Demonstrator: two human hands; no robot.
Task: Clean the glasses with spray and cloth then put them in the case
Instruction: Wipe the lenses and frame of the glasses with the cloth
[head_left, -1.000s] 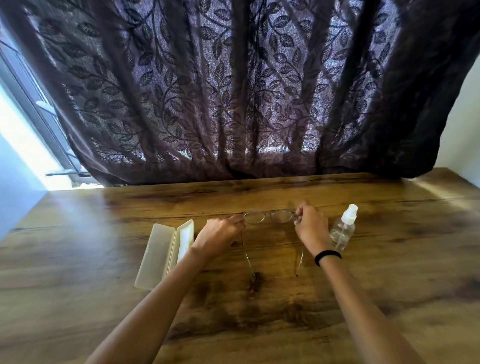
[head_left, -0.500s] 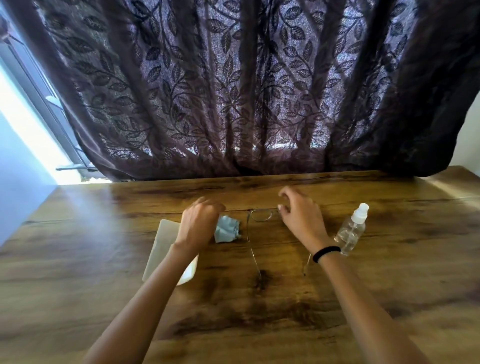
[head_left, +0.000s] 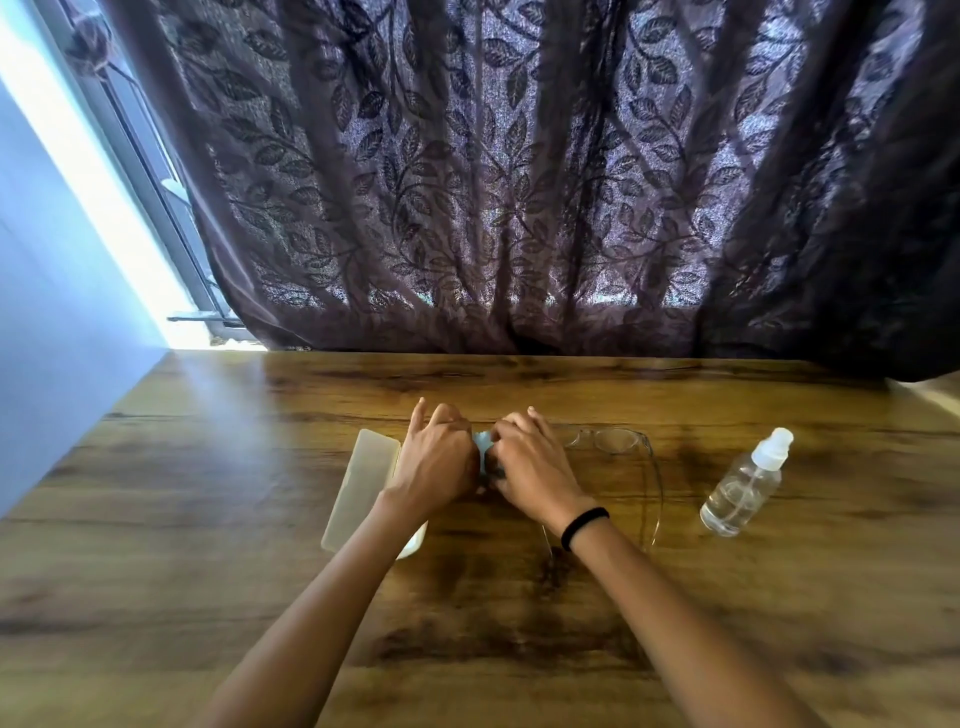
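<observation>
A small light blue cloth (head_left: 482, 448) shows between my two hands near the middle of the wooden table. My left hand (head_left: 435, 464) and my right hand (head_left: 530, 467) both pinch it, knuckles almost touching. Most of the cloth is hidden by the fingers. The thin-framed glasses (head_left: 618, 441) lie on the table just right of my right hand, temples unfolded toward me, held by neither hand. The pale open case (head_left: 363, 483) lies left of my left hand, partly under my left forearm. A clear spray bottle (head_left: 743, 488) with a white cap stands at the right.
The wooden table (head_left: 208, 571) runs back to a dark leaf-patterned curtain (head_left: 519, 182). A bright window and a pale wall (head_left: 62, 312) are at the left. A black band (head_left: 584, 526) circles my right wrist.
Both hands let go of the glasses, which now lie on the table. My left hand took the blue cloth and my right hand moved left to join it on the cloth.
</observation>
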